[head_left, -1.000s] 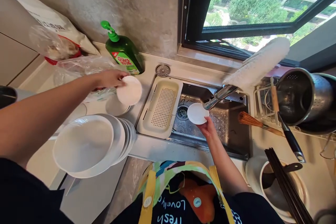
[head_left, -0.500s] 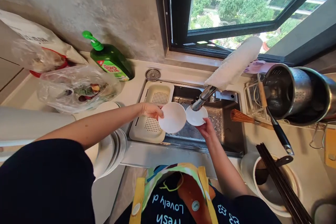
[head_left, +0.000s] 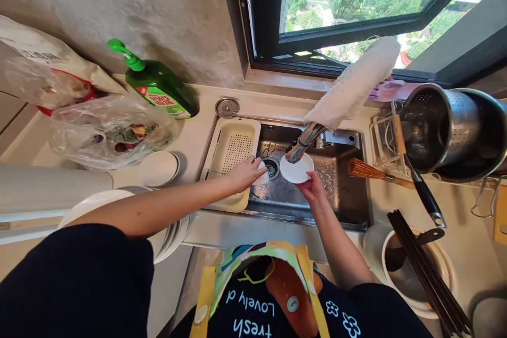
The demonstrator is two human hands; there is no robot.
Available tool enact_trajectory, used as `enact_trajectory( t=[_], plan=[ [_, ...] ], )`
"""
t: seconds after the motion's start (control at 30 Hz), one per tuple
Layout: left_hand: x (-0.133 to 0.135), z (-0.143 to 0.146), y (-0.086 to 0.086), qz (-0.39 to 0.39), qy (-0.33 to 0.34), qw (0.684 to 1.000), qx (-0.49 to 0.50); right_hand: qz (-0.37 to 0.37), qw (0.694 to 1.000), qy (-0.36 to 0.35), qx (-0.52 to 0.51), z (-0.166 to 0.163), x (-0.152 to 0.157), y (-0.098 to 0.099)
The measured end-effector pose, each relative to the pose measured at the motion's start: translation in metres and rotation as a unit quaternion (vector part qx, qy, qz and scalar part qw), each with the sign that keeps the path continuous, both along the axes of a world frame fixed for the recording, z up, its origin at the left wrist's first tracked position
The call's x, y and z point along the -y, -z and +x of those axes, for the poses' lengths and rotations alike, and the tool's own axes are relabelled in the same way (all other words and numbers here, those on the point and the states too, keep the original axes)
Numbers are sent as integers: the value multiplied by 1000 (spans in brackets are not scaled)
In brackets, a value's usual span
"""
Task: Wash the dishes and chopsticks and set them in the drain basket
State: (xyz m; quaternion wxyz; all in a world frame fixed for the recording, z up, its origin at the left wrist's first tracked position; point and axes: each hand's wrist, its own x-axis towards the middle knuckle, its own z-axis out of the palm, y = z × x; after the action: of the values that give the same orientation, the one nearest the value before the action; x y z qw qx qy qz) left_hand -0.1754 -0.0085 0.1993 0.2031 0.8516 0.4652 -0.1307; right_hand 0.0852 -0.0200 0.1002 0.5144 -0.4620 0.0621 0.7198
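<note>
My right hand (head_left: 312, 188) grips a small white dish (head_left: 296, 169) by its near rim and holds it over the steel sink (head_left: 340, 195), right under the faucet spout (head_left: 303, 143). My left hand (head_left: 246, 173) reaches over the sink's left side, fingers curled round a second small white dish (head_left: 262, 176) that is mostly hidden behind the hand and tipped on edge. The two dishes sit close together, just left of the spout, above the drain (head_left: 272, 167).
A cream strainer tray (head_left: 229, 161) fills the sink's left end. On the left counter are a small white dish (head_left: 158, 168), stacked white plates (head_left: 170, 229), a green soap bottle (head_left: 156, 87) and plastic bags (head_left: 111, 134). Right: brush (head_left: 372, 174), steel colander (head_left: 443, 127), pot with chopsticks (head_left: 420, 269).
My left hand carried a small dish from the left counter across to the sink and lowered it beside the drain, tipping it on edge. The right hand kept its dish under the faucet.
</note>
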Motion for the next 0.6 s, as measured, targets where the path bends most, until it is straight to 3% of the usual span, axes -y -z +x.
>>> enact_trajectory(
  t=[0.07,0.17,0.2,0.27,0.33,0.4,0.47,0.6],
  plan=[
    [-3,3,6,21,-52,998,17,-2,1000,3,5,1,1,-3],
    [-15,12,19,4,-236,967,99,2,1000,4,15,2,2,-9],
    [-18,17,24,-25,-303,941,150,2,1000,6,21,2,3,-11],
    [-20,28,37,-121,-412,860,277,2,999,13,40,4,4,-14],
    [-16,41,52,-224,-479,754,389,10,997,20,69,7,6,-17],
    [-7,53,67,-274,-523,666,455,30,993,18,110,10,7,-20],
    [3,64,79,-282,-551,609,496,54,986,2,158,13,9,-23],
    [17,76,95,-292,-569,544,543,72,963,-26,259,14,12,-25]
  ],
)
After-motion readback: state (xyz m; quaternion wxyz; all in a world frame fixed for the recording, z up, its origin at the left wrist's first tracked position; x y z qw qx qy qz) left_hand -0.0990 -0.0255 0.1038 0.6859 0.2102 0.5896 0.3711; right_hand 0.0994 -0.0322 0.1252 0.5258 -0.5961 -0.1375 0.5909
